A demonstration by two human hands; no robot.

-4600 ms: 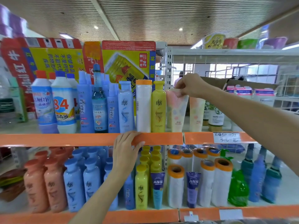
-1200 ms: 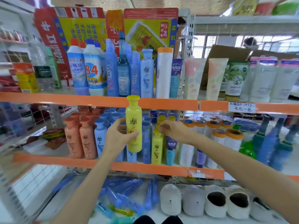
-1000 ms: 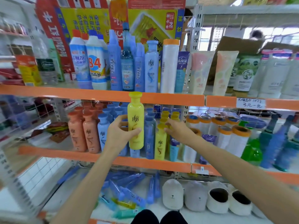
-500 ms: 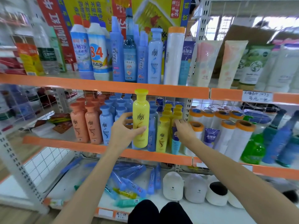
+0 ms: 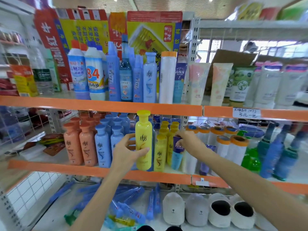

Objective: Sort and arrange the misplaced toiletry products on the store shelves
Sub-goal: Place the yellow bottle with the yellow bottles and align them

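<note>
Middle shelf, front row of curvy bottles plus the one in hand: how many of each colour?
orange bottles: 2
blue bottles: 2
yellow bottles: 2, one standing, one held bottle gripped by the left hand
Total: 6

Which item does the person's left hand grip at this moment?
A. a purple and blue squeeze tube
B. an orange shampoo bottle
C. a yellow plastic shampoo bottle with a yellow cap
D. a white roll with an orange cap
C: the left hand wraps its fingers and thumb round the yellow plastic shampoo bottle, held upright before the middle shelf.
</note>
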